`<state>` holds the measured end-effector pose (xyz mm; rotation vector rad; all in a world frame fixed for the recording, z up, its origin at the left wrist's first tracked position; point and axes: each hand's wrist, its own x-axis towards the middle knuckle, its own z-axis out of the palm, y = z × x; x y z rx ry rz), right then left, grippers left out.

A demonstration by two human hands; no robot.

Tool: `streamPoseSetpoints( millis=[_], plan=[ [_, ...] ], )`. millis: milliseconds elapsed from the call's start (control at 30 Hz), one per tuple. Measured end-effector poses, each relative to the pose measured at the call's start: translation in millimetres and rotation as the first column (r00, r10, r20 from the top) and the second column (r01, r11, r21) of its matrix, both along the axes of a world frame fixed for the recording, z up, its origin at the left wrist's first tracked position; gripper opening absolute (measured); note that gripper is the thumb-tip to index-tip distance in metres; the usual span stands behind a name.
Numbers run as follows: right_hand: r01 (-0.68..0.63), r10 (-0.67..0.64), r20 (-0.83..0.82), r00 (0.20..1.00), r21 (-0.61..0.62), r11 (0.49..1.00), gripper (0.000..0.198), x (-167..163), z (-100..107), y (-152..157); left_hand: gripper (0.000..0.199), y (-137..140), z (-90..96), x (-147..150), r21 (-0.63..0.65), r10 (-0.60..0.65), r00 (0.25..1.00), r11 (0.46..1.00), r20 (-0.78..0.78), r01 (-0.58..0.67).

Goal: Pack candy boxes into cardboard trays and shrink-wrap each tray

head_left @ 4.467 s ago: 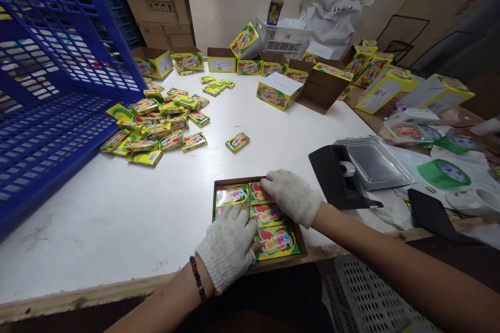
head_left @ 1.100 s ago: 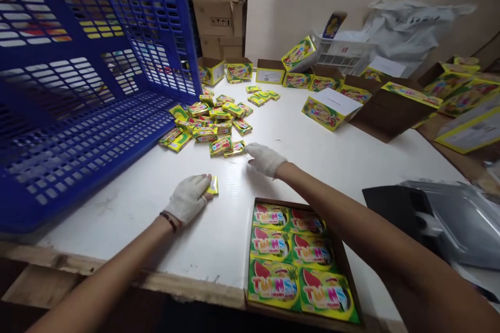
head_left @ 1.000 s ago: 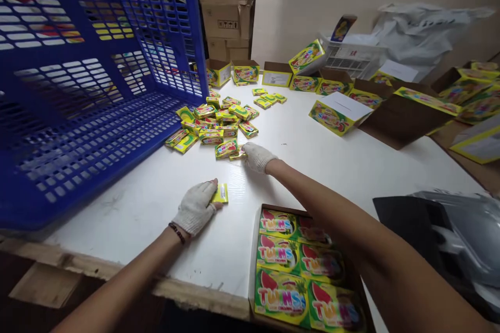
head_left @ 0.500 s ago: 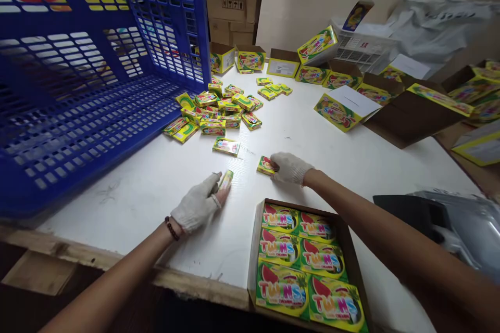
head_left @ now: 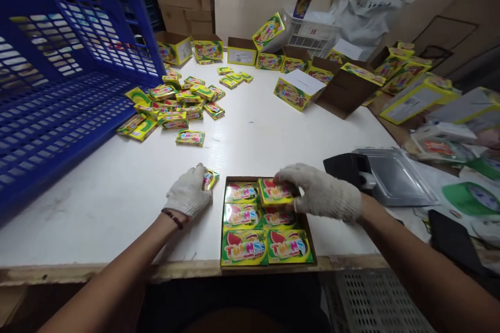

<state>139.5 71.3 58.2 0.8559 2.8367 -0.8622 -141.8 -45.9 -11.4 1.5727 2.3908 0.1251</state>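
An open display carton point(head_left: 225, 223) with rows of yellow-green "TWINS" candy boxes stands at the table's front edge. Over its back right corner my right hand point(head_left: 318, 190), in a white knitted glove, grips one candy box point(head_left: 273, 192), held slightly above the boxes below. To the carton's left, my gloved left hand point(head_left: 187, 191) is closed round another small candy box point(head_left: 211, 179), held near the tabletop. A loose pile of candy boxes point(head_left: 179, 96) lies further back on the left, with a single box point(head_left: 190, 138) in front of it.
A big blue plastic crate point(head_left: 70, 104) lies on its side at the left. Several open display cartons point(head_left: 242, 54) line the back of the white table point(head_left: 250, 151). At the right are a black device point(head_left: 344, 169), a clear plastic tray point(head_left: 394, 177) and green tape point(head_left: 471, 197).
My right hand has brought its candy box from the table to over the carton's back right corner. The left hand still holds its box. The view has swung right.
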Motion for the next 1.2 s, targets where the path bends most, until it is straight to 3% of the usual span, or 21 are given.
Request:
streamPoseSetpoints(
  millis=[67,100,167,200,267,333,433,600,733,900,1033,1133,1200],
  plan=[
    [-0.078,0.076,0.042,0.996,0.063,0.995,0.037,11,-1,-15,0.040,-7,11.6,2,0.177,-0.040,0.992,0.984,0.117,0.019],
    [-0.085,0.080,0.058,0.995,0.092,0.992,0.037,16,-4,-20,0.040,-11,20.3,4,0.289,-0.120,0.977,0.955,0.174,0.066],
    [-0.078,0.068,0.076,0.995,0.136,0.988,0.037,21,-9,-29,0.047,-21,38.9,16,0.450,-0.366,0.909,0.858,0.198,0.248],
    [-0.079,0.068,0.081,0.994,0.144,0.986,0.036,22,-12,-32,0.049,-24,46.5,25,0.471,-0.479,0.864,0.805,0.156,0.361],
    [-0.091,0.079,0.088,0.993,0.149,0.985,0.035,21,-15,-36,0.046,-27,54.6,48,0.363,-0.616,0.788,0.739,0.022,0.567],
    [-0.098,0.083,0.102,0.991,0.154,0.983,0.032,18,-16,-40,0.036,-24,53.7,69,0.142,-0.667,0.739,0.725,-0.100,0.674],
    [-0.096,0.072,0.147,0.987,0.165,0.982,0.029,14,-16,-43,0.027,-16,47.8,84,-0.099,-0.704,0.697,0.710,-0.133,0.698],
    [-0.132,0.099,0.212,0.972,0.147,0.980,0.019,9,-17,-42,0.026,-8,53.4,73,-0.177,-0.744,0.669,0.658,0.000,0.732],
    [-0.167,0.128,0.235,0.964,0.153,0.974,0.013,4,-22,-40,0.019,-8,56.7,64,-0.160,-0.769,0.635,0.620,0.074,0.768],
    [-0.138,0.124,0.258,0.958,0.038,0.990,0.019,0,-25,-35,0.022,-11,43.6,69,-0.026,-0.730,0.683,0.683,0.009,0.730],
    [-0.124,0.117,0.272,0.955,0.008,0.992,0.016,-9,-24,-35,0.024,-15,34.1,72,0.006,-0.723,0.690,0.690,-0.026,0.724],
    [-0.151,0.144,0.278,0.950,0.003,0.989,0.014,-15,-25,-40,0.013,-21,31.3,69,0.047,-0.769,0.640,0.639,0.011,0.767],
    [-0.183,0.184,0.282,0.942,-0.030,0.983,0.015,-18,-22,-38,0.017,-26,30.9,68,0.098,-0.795,0.607,0.602,-0.022,0.792]
  ],
)
